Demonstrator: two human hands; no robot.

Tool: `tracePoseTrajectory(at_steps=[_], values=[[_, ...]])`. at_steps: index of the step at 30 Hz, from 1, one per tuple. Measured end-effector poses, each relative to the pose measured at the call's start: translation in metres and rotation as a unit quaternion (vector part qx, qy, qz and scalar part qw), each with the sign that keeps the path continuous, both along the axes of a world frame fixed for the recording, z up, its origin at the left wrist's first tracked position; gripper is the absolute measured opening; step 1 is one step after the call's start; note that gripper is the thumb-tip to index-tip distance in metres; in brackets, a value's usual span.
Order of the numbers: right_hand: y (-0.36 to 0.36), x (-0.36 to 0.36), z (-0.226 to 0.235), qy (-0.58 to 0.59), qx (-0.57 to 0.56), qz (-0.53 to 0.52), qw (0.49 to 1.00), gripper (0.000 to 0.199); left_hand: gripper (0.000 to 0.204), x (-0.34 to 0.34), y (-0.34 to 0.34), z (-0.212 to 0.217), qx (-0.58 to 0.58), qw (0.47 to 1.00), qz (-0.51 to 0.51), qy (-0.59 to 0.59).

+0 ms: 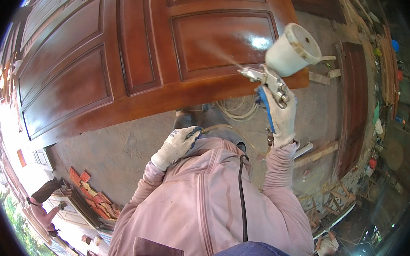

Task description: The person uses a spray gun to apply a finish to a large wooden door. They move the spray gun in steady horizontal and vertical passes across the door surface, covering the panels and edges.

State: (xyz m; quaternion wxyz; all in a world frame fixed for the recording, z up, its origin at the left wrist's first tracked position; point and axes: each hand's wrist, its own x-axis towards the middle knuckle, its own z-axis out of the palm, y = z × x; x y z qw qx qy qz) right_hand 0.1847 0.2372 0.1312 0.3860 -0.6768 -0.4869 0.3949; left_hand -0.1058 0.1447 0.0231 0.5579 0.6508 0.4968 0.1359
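My right hand (281, 116), in a white glove with a blue palm, grips a metal spray gun (273, 84). A white paint cup (287, 52) sits tilted on top of the gun. From the nozzle a fine mist fans out leftward over a glossy reddish-brown panelled door (223, 40), which lies in front of me. My left hand (177, 146), gloved the same way, rests at my waist with its fingers curled round a thin yellowish hose (223, 126). The fingertips are partly hidden.
More hose lies coiled (241, 110) on the floor beneath the door's near edge. Another dark door (354, 109) stands at the right beside wooden strips (317, 154). Reddish wood blocks (94, 193) lie at the left, where another person (43, 210) is working.
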Motion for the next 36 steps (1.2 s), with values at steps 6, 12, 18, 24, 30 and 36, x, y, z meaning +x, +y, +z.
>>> tracePoseTrajectory(at_steps=[6,12,18,24,30,36], values=[[0.019,0.001,-0.007,0.093,-0.003,-0.013,0.996,0.023,0.028,-0.006,0.005,0.003,-0.034,0.999,0.026,-0.012],[0.018,0.052,-0.005,-0.107,0.054,-0.117,0.986,0.029,0.026,-0.002,0.001,-0.001,0.042,0.999,0.022,-0.012],[0.023,0.055,-0.005,-0.25,0.096,-0.13,0.955,0.033,0.023,0.0,0.002,0.0,0.109,0.993,-0.042,0.0],[0.03,0.005,-0.003,0.002,0.023,-0.036,0.999,0.025,0.024,0.001,0.01,0.006,-0.045,0.999,0.025,0.004],[0.051,-0.008,-0.008,0.121,-0.02,0.028,0.992,0.025,0.026,-0.009,0.017,0.014,-0.095,0.995,0.038,-0.001],[0.051,0.047,0.0,-0.058,0.023,-0.142,0.988,0.027,0.026,-0.009,0.009,0.004,-0.05,0.999,0.008,-0.002]])
